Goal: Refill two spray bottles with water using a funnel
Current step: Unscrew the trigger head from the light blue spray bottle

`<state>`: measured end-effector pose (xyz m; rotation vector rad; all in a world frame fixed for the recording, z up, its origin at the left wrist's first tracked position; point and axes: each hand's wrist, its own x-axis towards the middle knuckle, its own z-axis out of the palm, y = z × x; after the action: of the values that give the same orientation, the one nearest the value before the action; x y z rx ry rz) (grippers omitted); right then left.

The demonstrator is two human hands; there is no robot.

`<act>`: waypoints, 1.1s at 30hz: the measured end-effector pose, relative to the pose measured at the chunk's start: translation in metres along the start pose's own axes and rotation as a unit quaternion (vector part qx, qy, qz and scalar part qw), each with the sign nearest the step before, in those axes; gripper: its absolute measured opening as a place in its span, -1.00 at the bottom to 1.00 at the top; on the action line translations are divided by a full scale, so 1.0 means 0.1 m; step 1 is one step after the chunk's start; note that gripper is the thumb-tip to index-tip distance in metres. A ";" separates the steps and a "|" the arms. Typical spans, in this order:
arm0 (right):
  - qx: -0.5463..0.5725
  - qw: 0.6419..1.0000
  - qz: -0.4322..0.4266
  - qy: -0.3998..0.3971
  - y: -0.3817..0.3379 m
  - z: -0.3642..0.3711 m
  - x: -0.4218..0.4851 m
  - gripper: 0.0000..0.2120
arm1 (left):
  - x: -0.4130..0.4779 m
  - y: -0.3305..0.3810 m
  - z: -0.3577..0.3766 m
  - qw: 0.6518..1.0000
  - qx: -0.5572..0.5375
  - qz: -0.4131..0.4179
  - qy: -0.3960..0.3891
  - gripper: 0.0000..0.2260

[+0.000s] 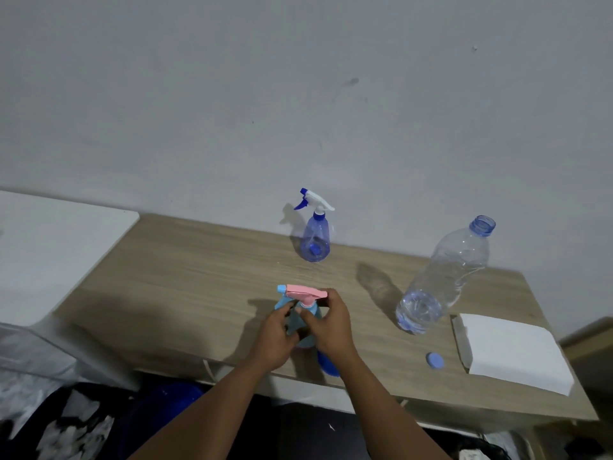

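Bench (185, 260) status, left to right.

- **Left edge:** a white top (49, 247) butts against it, with a clear bin (30, 346) below. Both are out of play.
- **Left hand:** your left hand (275, 336) is wrapped round the body of the pink-headed spray bottle (300, 295). The bottle stands near the front edge, about mid-bench.
- **Right hand:** your right hand (328, 323) pinches the collar under the pink head. So both hands are closed on that one bottle. It reads as a twist at the head, but I can't tell the direction.
- **Funnel:** the blue funnel (328, 365), if that's what it is, lies at the front edge just beside the bottle. It's mostly hidden under your right wrist.
- **Second bottle:** the blue spray bottle (315, 240) stands at the back edge with its head on, well apart from your hands.
- **Water:** the water bottle (447, 280) stands open toward the right. The level looks low, but I can't read it properly.
- **Right end:** its cap (434, 360) lies near the front edge, and the napkin stack (510, 351) sits at the front right corner.

Risks:
- The bottle sits close to the front edge. Torque on the collar with a loose body grip could skate it off.
- Your right wrist could nudge the funnel over the edge.
- The open water bottle is tall and looks light. An elbow clip would tip it toward the napkins.
- A crooked collar means a cross-thread and a leak.
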<state>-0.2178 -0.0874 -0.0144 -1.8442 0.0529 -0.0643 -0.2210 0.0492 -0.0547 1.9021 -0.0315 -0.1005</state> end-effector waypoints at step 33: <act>0.097 0.980 -0.057 0.166 -0.65 -0.55 0.50 -0.91 | 0.02 -0.07 0.01 1.000 -0.007 -0.029 0.008 -0.36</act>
<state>-0.1720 -0.1264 0.0636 -1.6238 0.1690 -0.4429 -0.2189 0.0508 -0.0619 1.8892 0.0343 -0.1239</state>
